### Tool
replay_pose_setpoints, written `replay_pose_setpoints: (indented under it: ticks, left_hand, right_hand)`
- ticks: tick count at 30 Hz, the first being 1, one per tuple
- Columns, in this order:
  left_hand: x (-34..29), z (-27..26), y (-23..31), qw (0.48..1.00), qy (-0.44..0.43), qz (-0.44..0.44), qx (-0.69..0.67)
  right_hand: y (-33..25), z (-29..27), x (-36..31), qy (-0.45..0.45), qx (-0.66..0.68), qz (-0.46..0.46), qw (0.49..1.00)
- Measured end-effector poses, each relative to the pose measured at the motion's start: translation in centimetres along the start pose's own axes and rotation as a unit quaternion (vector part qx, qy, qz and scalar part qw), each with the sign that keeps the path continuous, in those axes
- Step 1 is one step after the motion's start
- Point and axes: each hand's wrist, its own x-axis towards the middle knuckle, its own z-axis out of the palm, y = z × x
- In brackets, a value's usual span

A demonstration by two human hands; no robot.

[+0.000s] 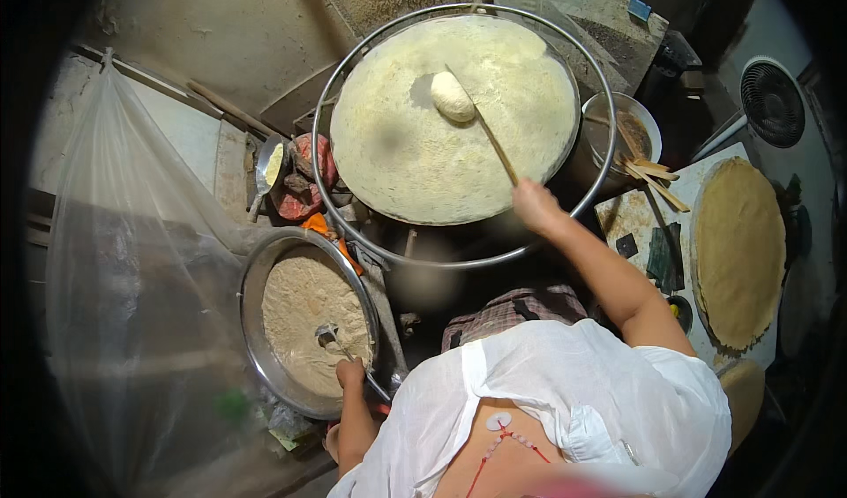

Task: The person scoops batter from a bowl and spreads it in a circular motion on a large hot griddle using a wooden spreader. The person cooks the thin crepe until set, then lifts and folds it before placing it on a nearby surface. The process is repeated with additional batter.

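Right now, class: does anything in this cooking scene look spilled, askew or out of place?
Nothing stands out. The thin batter sheet lies evenly on the round griddle, the right hand holding a stick-handled spreader on it. The left hand holds a ladle in the batter bowl; no spill shows.

Big clear plastic bag [132, 304] far left, next to the batter. Small metal scoop [267, 167] beside red-orange cloth wad [304, 180], left of the hotplate. Bowl [628, 132] w/ brown sauce to the right, wooden sticks [653, 176] at its edge. Finished brown crepe [739, 251] lies flat on worktop [631, 216]. Fan [772, 101] top right corner.
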Motion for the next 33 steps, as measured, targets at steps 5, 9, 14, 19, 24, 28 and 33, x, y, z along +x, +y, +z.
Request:
replay_pose_setpoints:
  ticks: [5,9,14,19,24,28,33]
  left_hand:
    - [-1.4,-3.3,2.1,0.991,-0.111,-0.065,0.022]
    - [2.0,1.6,-8.4,0.997,0.023,-0.070,-0.002]
    - [-0.4,-2.7,-11.2,0.986,0.126,-0.096,-0.058]
    - [0.3,-5.2,-4.0,0.896,0.131,-0.013,-0.424]
    - [-2.1,-11.0,13.2,0.722,-0.164,0.094,-0.665]
    - [-4.1,-10.8,24.3,0.688,-0.275,0.159,-0.652]
    - [-6.9,-9.7,35.6,0.582,-0.448,0.131,-0.666]
  right_hand:
    - [3.2,-1.6,-1.2,0.101,0.003,0.060,0.993]
    - [-1.7,3.4,-3.6,0.032,0.001,0.013,0.999]
    - [2.1,-0.8,-2.6,0.055,-0.044,-0.029,0.997]
    - [1.0,4.0,-4.2,0.044,-0.001,-0.007,0.999]
    - [0.6,-0.4,-1.2,0.005,-0.056,-0.036,0.998]
    - [3.6,1.1,-2.6,0.041,-0.010,-0.058,0.997]
    - [1.2,0.7,-2.2,-0.026,-0.030,-0.053,0.998]
